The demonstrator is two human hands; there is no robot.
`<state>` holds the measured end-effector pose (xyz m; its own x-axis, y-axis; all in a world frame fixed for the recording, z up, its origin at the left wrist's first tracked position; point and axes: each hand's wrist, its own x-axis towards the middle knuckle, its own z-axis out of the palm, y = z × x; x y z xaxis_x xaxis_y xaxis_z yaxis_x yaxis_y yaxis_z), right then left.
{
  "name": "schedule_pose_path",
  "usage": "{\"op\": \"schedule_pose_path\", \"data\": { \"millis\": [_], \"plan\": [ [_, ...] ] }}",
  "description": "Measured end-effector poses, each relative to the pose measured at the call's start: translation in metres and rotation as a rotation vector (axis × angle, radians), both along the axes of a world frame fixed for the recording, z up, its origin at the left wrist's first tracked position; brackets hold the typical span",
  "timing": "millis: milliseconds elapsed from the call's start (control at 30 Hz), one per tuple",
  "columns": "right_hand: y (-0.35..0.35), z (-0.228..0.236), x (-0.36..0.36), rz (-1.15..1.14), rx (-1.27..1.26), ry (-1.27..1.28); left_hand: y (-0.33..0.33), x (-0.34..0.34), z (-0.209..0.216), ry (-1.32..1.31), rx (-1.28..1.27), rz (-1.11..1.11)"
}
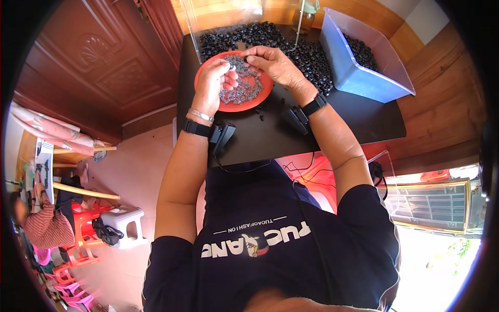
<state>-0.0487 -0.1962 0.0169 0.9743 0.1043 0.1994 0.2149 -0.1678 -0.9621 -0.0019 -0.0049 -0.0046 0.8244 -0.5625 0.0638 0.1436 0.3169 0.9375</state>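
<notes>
Likely light, stiff and hard to crush, to judge from the small black piece between thumb and forefinger of the right hand, over the far side of the red plate. Could easily roll or slip from a loose pinch; best taken by the outer rim, fingertips only. Much the same for the dark, pale-centred piece at the fingertips of the left hand, above the plate's near-left part. Pinched narrow on both sides, with the left's other fingers loosely curled. Expect fiddly handling from the tiny grey bits in the plate.
</notes>
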Motion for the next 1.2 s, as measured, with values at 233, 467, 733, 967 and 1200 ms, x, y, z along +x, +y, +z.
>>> {"op": "schedule_pose_path", "data": {
  "millis": [233,467,733,967,1200],
  "plan": [
    [0.026,-0.014,-0.012,0.044,0.138,-0.138,0.001,-0.005,0.003,-0.01,0.018,0.0],
    [0.025,-0.015,-0.015,-0.025,0.192,-0.074,-0.001,-0.006,0.002,-0.006,0.036,-0.003],
    [0.029,-0.02,-0.015,-0.012,0.186,-0.171,-0.004,-0.01,0.002,0.008,0.034,-0.004],
    [0.03,-0.022,-0.014,-0.065,0.159,-0.176,-0.004,-0.009,0.001,0.024,0.034,-0.009],
    [0.037,-0.013,-0.024,-0.208,-0.189,-0.309,-0.007,-0.008,-0.006,0.09,-0.048,0.013]
  ]
}}
